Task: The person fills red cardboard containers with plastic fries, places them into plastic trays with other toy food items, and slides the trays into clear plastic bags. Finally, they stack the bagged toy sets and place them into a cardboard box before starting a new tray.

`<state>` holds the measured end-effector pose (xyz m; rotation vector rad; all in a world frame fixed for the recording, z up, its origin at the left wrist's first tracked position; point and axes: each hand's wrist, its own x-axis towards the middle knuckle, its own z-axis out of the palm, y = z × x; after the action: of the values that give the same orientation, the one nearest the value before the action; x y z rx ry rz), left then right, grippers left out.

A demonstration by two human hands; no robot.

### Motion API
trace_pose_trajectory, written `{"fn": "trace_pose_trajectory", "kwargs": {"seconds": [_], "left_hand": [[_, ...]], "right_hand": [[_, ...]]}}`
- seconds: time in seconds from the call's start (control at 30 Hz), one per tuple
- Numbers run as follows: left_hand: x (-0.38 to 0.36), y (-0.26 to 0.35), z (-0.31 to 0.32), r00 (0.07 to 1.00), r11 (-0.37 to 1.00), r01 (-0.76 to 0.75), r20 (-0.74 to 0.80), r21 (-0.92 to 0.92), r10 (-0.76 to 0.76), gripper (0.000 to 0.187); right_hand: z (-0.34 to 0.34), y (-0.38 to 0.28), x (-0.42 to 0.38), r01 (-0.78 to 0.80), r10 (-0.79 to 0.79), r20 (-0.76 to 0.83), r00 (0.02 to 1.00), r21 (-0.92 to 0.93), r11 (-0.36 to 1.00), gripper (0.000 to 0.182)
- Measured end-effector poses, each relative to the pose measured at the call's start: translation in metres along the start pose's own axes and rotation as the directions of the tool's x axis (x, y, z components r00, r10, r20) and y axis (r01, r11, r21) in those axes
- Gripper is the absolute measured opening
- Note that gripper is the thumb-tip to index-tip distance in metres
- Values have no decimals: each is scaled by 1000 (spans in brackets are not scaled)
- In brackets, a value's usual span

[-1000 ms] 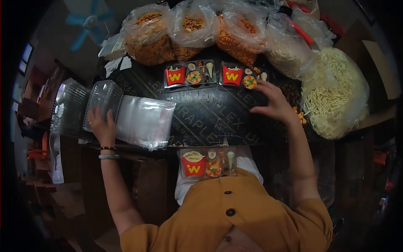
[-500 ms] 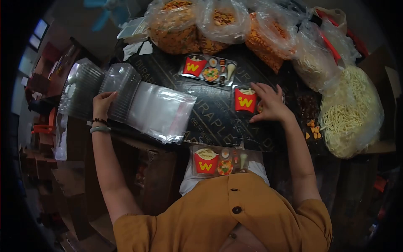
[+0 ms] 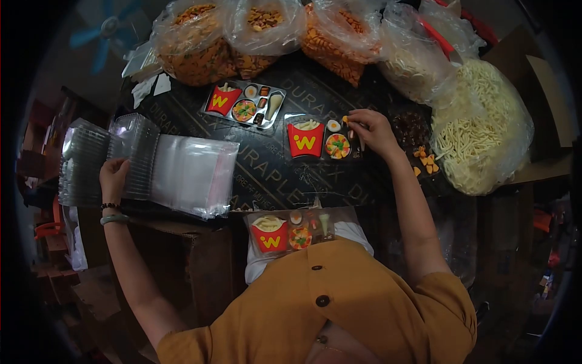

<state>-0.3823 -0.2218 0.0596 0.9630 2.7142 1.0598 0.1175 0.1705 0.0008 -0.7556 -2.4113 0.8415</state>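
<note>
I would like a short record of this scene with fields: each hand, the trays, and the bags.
left hand: rests on a stack of clear plastic lids
right hand: holds a small orange piece at the middle toy food tray
other trays: far tray; near tray by the body
clear sleeves: lie flat beside the lids
bags: bag of pale fries pieces, bag of orange pieces

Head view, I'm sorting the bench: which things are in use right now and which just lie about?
In use:
- clear tray with red fries box, right hand at its edge
- stack of clear plastic lids, under left hand

Lying about:
- filled tray farther back
- clear zip bags
- big bag of pale noodle sticks
</note>
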Motion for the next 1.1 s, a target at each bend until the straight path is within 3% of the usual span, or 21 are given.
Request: {"fn": "trace_pose_trajectory", "kwargs": {"seconds": [0.13,0.2,0.23,0.3,0.43,0.5,0.53,0.6,0.63,0.7,0.73,0.77,0.8,0.87,0.93,0.97,1.07,1.1], "left_hand": [[-7,19,-5,994,995,62,84,79,-69,24],[-4,10,-5,994,991,-10,111,130,-4,27],[-3,9,-4,994,991,-12,111,132,-3,27],[-3,8,-5,993,969,-93,88,228,74,27],[-4,22,-6,986,918,-151,120,366,114,23],[-8,36,-8,995,836,-62,-34,545,96,20],[-14,43,-11,995,832,-57,-41,551,95,20],[-27,58,-18,889,687,-50,-281,725,361,23],[-33,69,-22,890,684,-51,-278,728,362,23],[-46,92,-27,794,802,-187,-393,568,463,26],[-52,97,-23,793,801,-185,-395,570,464,26],[-59,101,-16,852,943,-247,-414,226,322,26],[-66,107,-9,908,955,-255,-376,-149,184,27],[-81,131,16,976,842,-208,-165,-498,143,25],[-90,143,52,983,616,139,182,-776,7,25],[-93,148,75,959,530,240,284,-813,1,23],[-95,169,136,797,238,564,596,-791,93,19],[-93,174,157,761,204,619,643,-759,82,18]], "right_hand": [[0,-6,6,81,-80,13,997,-112,990,14],[-1,-15,6,-219,219,-2,976,-10,976,11],[-1,-9,6,-219,219,-3,976,-8,976,11],[1,3,7,90,-85,37,996,-160,983,12],[0,-4,0,97,-63,120,991,-299,949,13],[3,-5,0,126,-124,30,992,-422,898,19],[4,-15,0,132,-131,30,991,-414,901,19],[9,-37,-2,156,-184,-57,981,-324,933,22],[15,-40,-2,154,-181,-58,982,-320,935,22],[22,-44,-2,268,-271,40,962,-351,897,30],[23,-43,-1,269,-273,39,961,-349,898,30],[25,-43,2,257,-253,56,966,-333,907,34],[27,-43,4,246,-234,74,969,-314,917,38],[32,-62,5,290,-275,92,957,-271,918,41],[44,-80,-1,330,-313,106,944,-232,915,45],[52,-88,-5,382,-354,153,923,-231,895,47],[60,-85,-8,434,-364,266,892,-287,854,52],[59,-84,-7,447,-364,298,882,-287,847,51]]}}
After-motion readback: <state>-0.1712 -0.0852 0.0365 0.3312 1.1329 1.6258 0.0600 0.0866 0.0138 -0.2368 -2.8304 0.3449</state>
